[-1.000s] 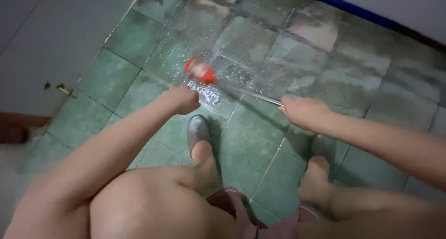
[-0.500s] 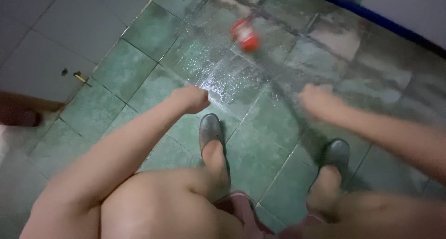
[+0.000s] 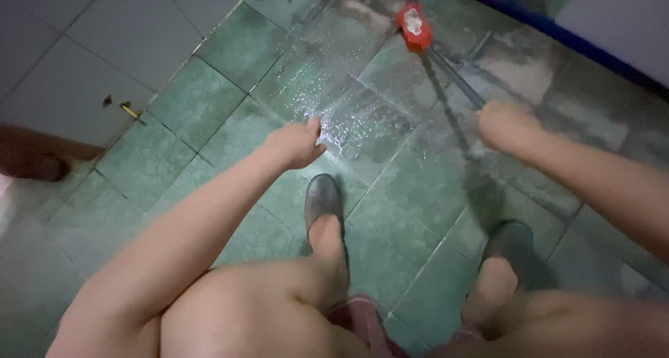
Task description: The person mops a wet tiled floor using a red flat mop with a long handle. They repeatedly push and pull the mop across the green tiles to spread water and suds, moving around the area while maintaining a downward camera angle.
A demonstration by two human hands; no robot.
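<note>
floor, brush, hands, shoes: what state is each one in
floor: green tiles, wet and shiny in the middle
brush: red head down on the tiles, handle slanting to the right hand
right hand: closed on the handle
left hand: loosely closed, empty as far as shows
shoes: on, flat on the wet floor

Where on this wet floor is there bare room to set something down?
The green tiles between the left hand and the white wall lie bare. It is crowded around both shoes, and the red brush head and its handle cross the floor toward the right hand.
</note>
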